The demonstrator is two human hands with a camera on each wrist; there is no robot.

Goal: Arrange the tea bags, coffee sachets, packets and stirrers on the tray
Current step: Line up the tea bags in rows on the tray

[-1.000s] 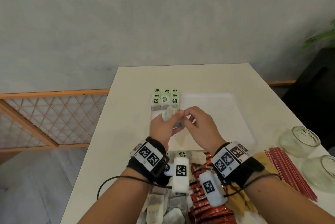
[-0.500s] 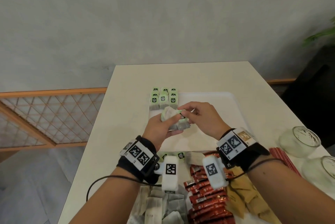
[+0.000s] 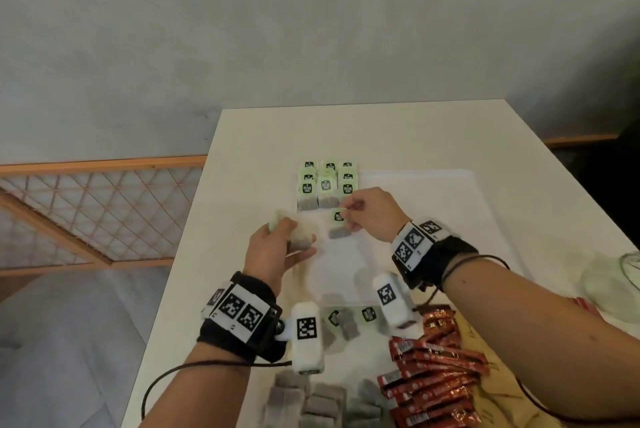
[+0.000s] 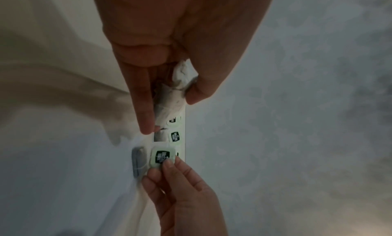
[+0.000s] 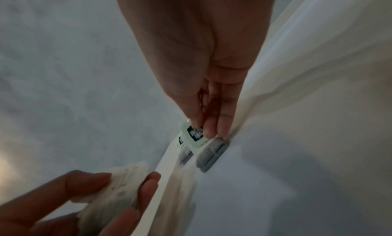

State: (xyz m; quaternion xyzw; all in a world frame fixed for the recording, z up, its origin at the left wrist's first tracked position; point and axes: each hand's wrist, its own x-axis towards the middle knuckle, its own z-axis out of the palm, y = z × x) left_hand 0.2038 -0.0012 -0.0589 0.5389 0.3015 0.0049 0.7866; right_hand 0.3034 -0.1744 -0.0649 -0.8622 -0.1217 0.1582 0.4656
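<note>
A white tray [image 3: 450,206] lies on the table, with rows of green-tagged tea bags [image 3: 326,187] in its far left corner. My right hand [image 3: 349,219] pinches the green tag of one tea bag [image 3: 338,225] [image 4: 162,156] [image 5: 194,136] just in front of those rows, its grey pouch [image 5: 211,154] low over the tray. My left hand [image 3: 287,240] grips a bunch of tea bags [image 3: 301,237] [image 4: 171,95] [image 5: 114,187] over the tray's left edge.
Near me lie loose tea bags [image 3: 311,400], red coffee sachets [image 3: 433,379] and brown packets [image 3: 485,403]. Red stirrers [image 3: 585,304] and a glass jar [image 3: 613,282] are at the right. A wooden lattice railing [image 3: 86,213] stands left of the table.
My hands have drawn apart: the right took one tea bag from the bunch and carried it toward the rows, while the left moved left and nearer with the rest.
</note>
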